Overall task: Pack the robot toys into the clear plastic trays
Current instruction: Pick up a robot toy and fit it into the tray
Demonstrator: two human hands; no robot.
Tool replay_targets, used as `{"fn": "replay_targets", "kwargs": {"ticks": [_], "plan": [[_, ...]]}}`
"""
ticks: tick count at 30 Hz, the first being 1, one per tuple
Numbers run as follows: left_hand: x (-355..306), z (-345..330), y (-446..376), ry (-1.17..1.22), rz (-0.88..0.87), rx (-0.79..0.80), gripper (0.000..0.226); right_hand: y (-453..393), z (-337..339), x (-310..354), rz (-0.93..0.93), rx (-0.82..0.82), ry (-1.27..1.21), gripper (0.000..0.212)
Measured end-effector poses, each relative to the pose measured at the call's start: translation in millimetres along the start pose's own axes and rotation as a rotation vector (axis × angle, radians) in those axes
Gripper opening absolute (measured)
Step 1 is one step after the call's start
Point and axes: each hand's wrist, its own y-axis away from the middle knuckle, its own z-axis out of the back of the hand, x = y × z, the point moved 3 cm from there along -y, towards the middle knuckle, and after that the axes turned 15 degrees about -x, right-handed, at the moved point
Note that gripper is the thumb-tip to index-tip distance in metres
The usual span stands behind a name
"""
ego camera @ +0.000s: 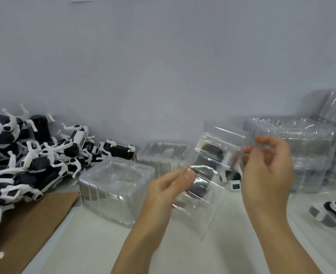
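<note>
Head view: clear tray [208,175] tilted, long axis running lower-left to upper-right.

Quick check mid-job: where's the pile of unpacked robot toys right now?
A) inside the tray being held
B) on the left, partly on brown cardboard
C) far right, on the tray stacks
B: the robot toys lie heaped at left, over the brown cardboard.
</note>
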Motion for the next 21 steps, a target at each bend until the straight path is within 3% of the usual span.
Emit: {"fn": "replay_targets", "kwargs": {"ticks": [2, 5, 7, 12, 15, 17, 19, 21], "plan": [[1, 2, 0, -0.122, -0.057, -0.02, 0.055, -8, 9, 3, -0.044, -0.122, -0.033, 0.032], [3, 7, 0, -0.258, -0.141, -0.091, 0.058, -17, 16, 2, -0.051, -0.152, 0.03, 0.027], [6, 11, 0, -0.411, -0.171, -0.103, 0.068, -21, 18, -1, -0.031, -0.13, 0.093, 0.027], [21, 5, 5, -0.699, -0.231, 0.094, 0.083, -17, 9, -5, 0.119, 0.077, 0.274, 0.026], [21, -3, 8, -0.602, -0.228, 0.097, 0.081, -2, -4, -9, 0.175, 0.291, 0.315, 0.027], [18, -4, 4, -0.411, -0.184, 0.01, 0.056, 10, -11, -9, 0.213, 0.43, 0.341, 0.027], [17, 2, -1, -0.146, -0.128, -0.206, 0.02, 23, -17, -9, 0.227, 0.539, 0.354, 0.028], [16, 13, -6, 0.057, -0.061, -0.442, 0.02, 35, -24, -7, 0.203, 0.638, 0.354, 0.03]]}}
